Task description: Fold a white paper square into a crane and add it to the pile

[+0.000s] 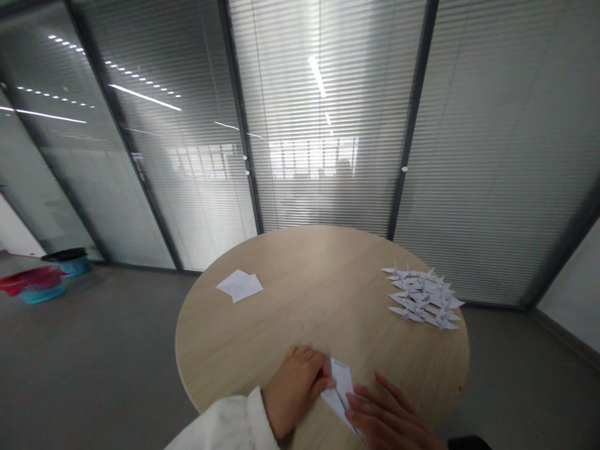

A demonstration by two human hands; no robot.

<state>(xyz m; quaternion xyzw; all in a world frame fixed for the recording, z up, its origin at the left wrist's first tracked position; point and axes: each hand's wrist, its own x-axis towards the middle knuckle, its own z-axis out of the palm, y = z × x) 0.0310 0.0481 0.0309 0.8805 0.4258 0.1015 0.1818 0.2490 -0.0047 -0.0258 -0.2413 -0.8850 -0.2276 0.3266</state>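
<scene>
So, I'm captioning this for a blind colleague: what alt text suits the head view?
A person's left hand and right hand touch a folded white paper on a round table. Beyond, loose paper lies left and a cluster of pointed paper shapes right, before glass panels with blinds.

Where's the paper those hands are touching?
In the head view, the folded paper lies low on the table just right of centre, between the left hand and right hand.

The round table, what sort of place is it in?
Probably an office or meeting room: tall glass panels with slatted blinds, light strips reflected in them, and a plain round table.
</scene>
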